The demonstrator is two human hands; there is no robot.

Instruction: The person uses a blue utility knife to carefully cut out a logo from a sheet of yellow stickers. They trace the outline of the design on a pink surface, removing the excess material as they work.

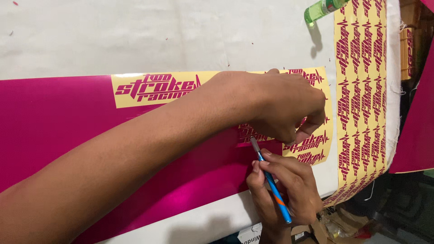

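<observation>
Head view: right hand (282, 192) pinches blue knife (271, 183) below left hand (289, 106) pinching magenta vinyl (54, 117).

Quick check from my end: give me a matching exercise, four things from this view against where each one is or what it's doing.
Things:
1. left hand
2. right hand
3. green bottle
4. sticker strip

Places or states:
A. lying at the top edge of the table
B. pinching magenta vinyl at the cut sheet
C. running down the right side of the table
D. gripping a blue knife, blade at the vinyl

Pairs: 1-B, 2-D, 3-A, 4-C
</observation>
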